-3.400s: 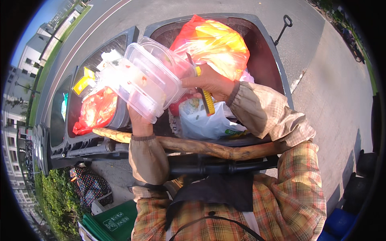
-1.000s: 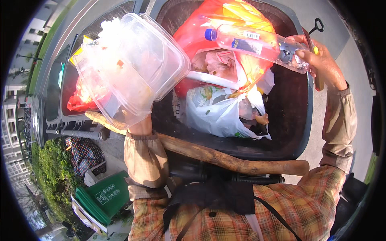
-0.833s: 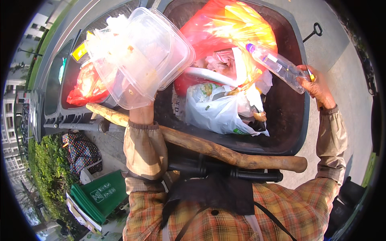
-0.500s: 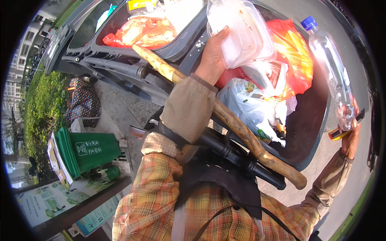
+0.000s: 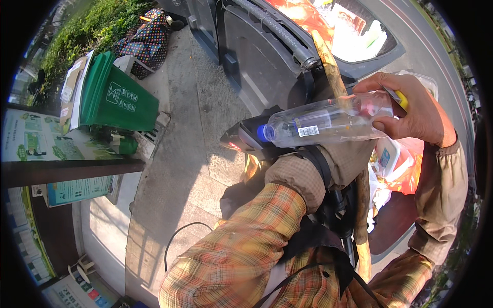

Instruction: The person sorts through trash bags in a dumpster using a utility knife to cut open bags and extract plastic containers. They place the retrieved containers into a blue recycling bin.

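We hold a clear plastic bottle [image 5: 328, 121] with a blue cap lying sideways, cap end pointing away from the dark grey bin [image 5: 267, 56]. Our right hand [image 5: 416, 110] has its fingers [image 5: 382, 82] wrapped around the bottle's base, together with something yellow. Our left hand is hidden behind the bottle and sleeve, so we cannot tell how its fingers stand. A wooden stick [image 5: 331, 72] leans against the bin. Left of the bin stands a small green bin [image 5: 110, 97].
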Tool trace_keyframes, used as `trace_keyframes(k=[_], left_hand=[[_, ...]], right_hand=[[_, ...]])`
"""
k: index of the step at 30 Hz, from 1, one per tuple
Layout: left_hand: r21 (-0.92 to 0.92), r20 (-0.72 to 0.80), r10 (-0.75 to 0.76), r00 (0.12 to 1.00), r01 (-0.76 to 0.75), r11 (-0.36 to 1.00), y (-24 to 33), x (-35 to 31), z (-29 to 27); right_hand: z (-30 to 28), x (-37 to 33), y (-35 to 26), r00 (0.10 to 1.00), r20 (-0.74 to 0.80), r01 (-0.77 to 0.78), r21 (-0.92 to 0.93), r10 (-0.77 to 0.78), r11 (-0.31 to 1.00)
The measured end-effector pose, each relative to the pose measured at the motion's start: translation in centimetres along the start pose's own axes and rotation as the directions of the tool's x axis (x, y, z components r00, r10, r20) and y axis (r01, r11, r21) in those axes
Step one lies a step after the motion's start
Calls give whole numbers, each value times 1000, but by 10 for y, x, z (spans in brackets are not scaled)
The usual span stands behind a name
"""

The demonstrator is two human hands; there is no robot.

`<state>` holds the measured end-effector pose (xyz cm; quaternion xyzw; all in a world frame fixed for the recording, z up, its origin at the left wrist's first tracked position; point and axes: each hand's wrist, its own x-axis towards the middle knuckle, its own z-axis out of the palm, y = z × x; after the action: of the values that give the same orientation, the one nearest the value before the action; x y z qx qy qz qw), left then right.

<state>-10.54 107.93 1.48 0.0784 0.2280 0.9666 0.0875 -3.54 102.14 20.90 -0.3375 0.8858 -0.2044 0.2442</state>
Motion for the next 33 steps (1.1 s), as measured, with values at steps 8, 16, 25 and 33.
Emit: trace_keyframes(k=[8, 16, 25, 33], left_hand=[[48, -51, 55, 997, -53, 997, 7, -2, -3], [121, -79, 79, 994, -69, 990, 12, -6, -4], [85, -81, 21, 997, -14, 996, 29, 0, -18], [-140, 12, -185, 983, 184, 973, 21, 10, -18]], right_hand=[[52, 101, -43, 902, 432, 171, -367, 4, 914], [186, 98, 6, 902, 383, 265, -123, -200, 956], [38, -27, 35, 724, -679, 197, 38, -119, 980], [79, -162, 210, 641, -611, -581, 10, 466, 813]])
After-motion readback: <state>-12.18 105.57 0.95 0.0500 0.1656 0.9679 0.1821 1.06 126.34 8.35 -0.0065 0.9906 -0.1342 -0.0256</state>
